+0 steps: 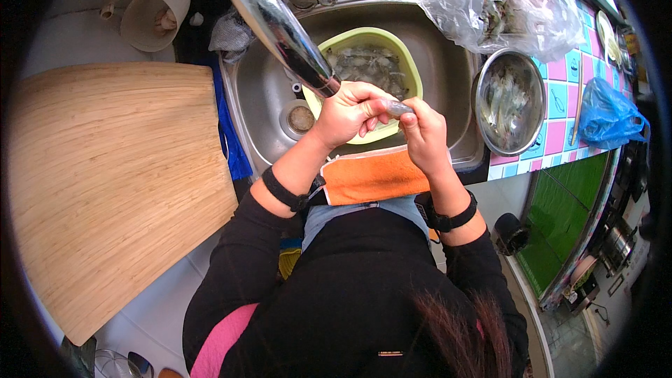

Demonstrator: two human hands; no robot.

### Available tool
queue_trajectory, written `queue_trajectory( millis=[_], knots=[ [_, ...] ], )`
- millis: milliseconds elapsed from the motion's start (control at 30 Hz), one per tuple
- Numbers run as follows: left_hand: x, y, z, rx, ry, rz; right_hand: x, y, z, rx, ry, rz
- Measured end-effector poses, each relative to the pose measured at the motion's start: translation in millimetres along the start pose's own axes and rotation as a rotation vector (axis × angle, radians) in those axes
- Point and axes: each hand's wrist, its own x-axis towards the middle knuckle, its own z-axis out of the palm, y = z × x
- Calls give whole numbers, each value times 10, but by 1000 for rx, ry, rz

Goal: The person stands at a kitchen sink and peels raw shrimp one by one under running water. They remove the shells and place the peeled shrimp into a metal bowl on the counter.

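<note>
A grey raw shrimp (399,108) is stretched between my two hands, over the near rim of a light green plastic basin (415,71). My left hand (349,113) pinches one end of it between thumb and fingers. At the other end, my right hand (424,128) grips it with thumb and forefinger. Inside the basin lie several more shrimp (367,65) in water. To the right, an oval steel bowl (541,100) holds a heap of pale shrimp (504,102). A clear plastic bag (457,16) with shrimp scraps (499,13) sits behind that bowl.
The basin stands in a steel sink (446,42), under a chrome faucet (283,26). An orange cloth (373,176) hangs over the sink's front edge. Left is a large wooden board (121,168). A blue plastic bag (609,115) and a chopstick-like stick (578,100) lie on the patterned cover at right.
</note>
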Motion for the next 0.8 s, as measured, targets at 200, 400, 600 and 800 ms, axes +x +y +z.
queue_trajectory(
  millis=[200, 400, 600, 800],
  knots=[
    [36, -105, -57, 149, 62, -129, -13, 82, 3, -74, 56, 36],
    [267, -406, -524, 694, 241, 126, -99, 201, -519, -503, 539, -163],
    [200, -684, -930, 1346, 4, 24, -146, 440, -1343, -907, 634, 78],
    [109, -957, -890, 2016, -452, -58, -220, 377, -1177, -864, 618, -53]
  ],
)
